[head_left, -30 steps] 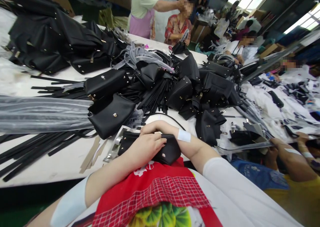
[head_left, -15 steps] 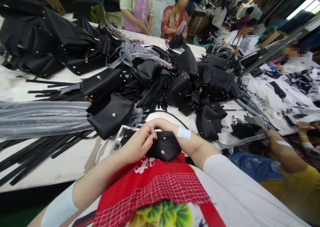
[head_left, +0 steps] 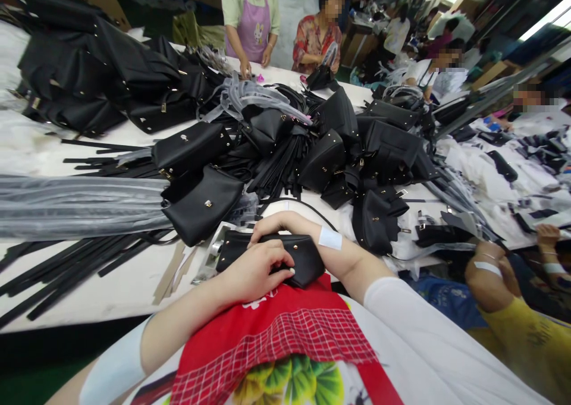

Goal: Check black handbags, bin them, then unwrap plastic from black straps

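Small black metal-studded bag [head_left: 308, 261] under both hands [head_left: 261, 263]

No readable words, numbers or brands. Too small or blurred to make out: white print [head_left: 256, 304] on the wearer's red apron [head_left: 276, 333]; dark print [head_left: 538, 333] on a co-worker's yellow shirt [head_left: 511, 327]; pale marks on nearby blue cloth [head_left: 439, 295].

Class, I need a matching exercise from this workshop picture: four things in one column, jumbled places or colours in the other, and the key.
Column one
1. Wearer's left hand
2. Wearer's apron
3. Co-worker's apron
4. Tan strips

Column two
A. purple
B. lying on the white table
C. at the front of the black bag
D. red, partly checked

Pairs: 1-C, 2-D, 3-A, 4-B.
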Demonstrator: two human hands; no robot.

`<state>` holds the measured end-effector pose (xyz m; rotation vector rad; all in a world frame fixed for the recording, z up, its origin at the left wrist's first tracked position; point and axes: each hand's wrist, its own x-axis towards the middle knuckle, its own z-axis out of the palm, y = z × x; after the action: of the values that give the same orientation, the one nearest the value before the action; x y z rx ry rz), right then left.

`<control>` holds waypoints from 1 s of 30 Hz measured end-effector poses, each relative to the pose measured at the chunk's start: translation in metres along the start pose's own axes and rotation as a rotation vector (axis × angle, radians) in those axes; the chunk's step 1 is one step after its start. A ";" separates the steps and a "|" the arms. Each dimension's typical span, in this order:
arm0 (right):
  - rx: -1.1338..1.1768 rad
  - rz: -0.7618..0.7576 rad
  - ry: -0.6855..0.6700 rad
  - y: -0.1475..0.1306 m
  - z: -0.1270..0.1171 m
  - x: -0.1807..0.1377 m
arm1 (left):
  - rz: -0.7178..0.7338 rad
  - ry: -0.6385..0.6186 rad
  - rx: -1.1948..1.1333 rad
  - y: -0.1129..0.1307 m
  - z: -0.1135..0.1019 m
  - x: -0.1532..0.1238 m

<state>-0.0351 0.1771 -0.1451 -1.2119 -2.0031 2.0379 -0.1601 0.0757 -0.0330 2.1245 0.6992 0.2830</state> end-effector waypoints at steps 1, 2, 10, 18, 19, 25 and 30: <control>-0.028 0.043 -0.123 -0.004 -0.002 0.003 | 0.007 -0.016 0.005 -0.001 0.001 0.001; -0.053 0.079 -0.226 -0.007 -0.004 0.005 | 0.010 -0.027 0.015 -0.001 0.002 0.002; -0.048 0.208 -0.205 -0.016 -0.001 -0.003 | 0.038 -0.085 0.163 0.001 0.010 0.007; -0.215 0.173 -0.164 -0.020 -0.020 -0.027 | -0.018 0.006 -0.309 -0.005 -0.005 -0.011; -0.264 0.160 -0.119 -0.025 -0.029 -0.039 | -0.067 0.069 -0.426 -0.011 -0.011 -0.016; -0.950 0.169 0.295 -0.058 -0.048 -0.119 | -0.369 0.647 -0.766 -0.062 -0.041 -0.052; -1.076 0.221 0.373 -0.016 0.016 -0.106 | -0.538 0.778 -0.731 -0.089 -0.035 -0.055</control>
<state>0.0225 0.1100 -0.0820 -1.7919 -2.8610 0.5317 -0.2542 0.1092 -0.0796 1.0389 1.3245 0.9217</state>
